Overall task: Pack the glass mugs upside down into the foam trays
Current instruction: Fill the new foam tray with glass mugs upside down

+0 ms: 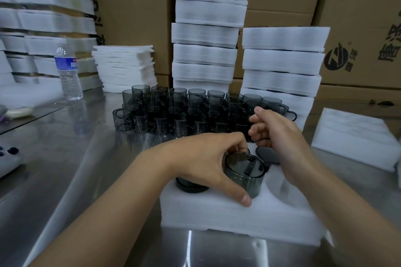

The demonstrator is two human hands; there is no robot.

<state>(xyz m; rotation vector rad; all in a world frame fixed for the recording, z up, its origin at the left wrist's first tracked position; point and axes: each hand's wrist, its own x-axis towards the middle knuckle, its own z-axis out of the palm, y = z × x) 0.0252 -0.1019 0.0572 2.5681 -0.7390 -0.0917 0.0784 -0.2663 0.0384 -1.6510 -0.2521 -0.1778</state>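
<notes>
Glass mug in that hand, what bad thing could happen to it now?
1. The left hand grips the upside-down mug, which stands high, not yet sunk into the foam tray. If it slips, it may knock the seated mug next to it.
2. The right hand is close to the piled mugs behind. A bump might topple some, and glass can chip.

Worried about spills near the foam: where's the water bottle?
Head view, far left: the water bottle stands upright on the table, left of the loose mugs and beside the low stack of foam sheets.
</notes>
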